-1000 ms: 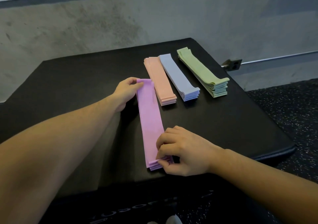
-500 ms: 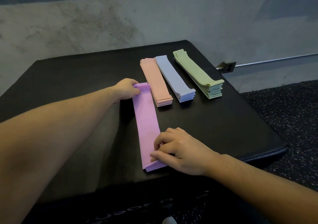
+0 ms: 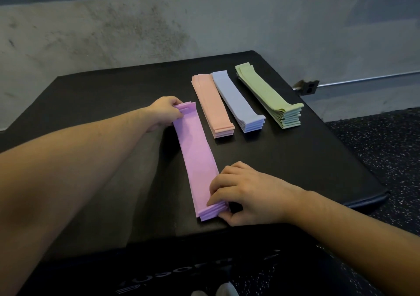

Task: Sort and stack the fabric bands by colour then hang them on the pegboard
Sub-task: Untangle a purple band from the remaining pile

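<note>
Left hand (image 3: 164, 113) pinching the far end of a flat purple fabric band stack (image 3: 198, 159) on the black padded box top (image 3: 295, 159), right hand (image 3: 243, 193) gripping its near end, peach stack (image 3: 212, 107), blue stack (image 3: 237, 102), green stack (image 3: 268, 95) just beyond.

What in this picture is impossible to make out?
- Pegboard: nowhere in the head view.
- Purple stack: near end partly covered by the right hand, so no band count.
- Lettering on the black box front: too dark and cut off at the bottom edge.
</note>
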{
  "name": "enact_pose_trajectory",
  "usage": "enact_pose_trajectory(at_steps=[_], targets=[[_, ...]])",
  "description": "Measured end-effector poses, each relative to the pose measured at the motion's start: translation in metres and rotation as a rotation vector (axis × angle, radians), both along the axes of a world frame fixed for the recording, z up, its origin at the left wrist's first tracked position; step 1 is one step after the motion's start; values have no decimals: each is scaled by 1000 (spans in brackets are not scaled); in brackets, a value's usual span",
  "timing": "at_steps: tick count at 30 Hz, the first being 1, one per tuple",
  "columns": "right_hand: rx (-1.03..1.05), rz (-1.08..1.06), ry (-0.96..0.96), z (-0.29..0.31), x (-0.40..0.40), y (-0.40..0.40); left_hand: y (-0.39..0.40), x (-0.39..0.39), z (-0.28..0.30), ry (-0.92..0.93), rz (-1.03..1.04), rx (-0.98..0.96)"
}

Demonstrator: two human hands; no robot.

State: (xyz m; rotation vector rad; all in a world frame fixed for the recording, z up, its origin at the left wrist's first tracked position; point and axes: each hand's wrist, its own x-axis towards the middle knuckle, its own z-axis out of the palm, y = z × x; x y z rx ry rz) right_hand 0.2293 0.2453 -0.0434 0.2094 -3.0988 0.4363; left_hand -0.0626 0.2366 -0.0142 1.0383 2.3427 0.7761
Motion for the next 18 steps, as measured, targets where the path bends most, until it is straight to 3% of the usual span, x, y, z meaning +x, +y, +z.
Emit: enact_pose_trajectory(at_steps=[9, 18], targets=[[1, -102, 191, -3, -24, 3, -6, -23, 7, 15, 74, 117], [163, -48, 255, -3, -93, 18, 20, -66, 9, 13, 197, 360]])
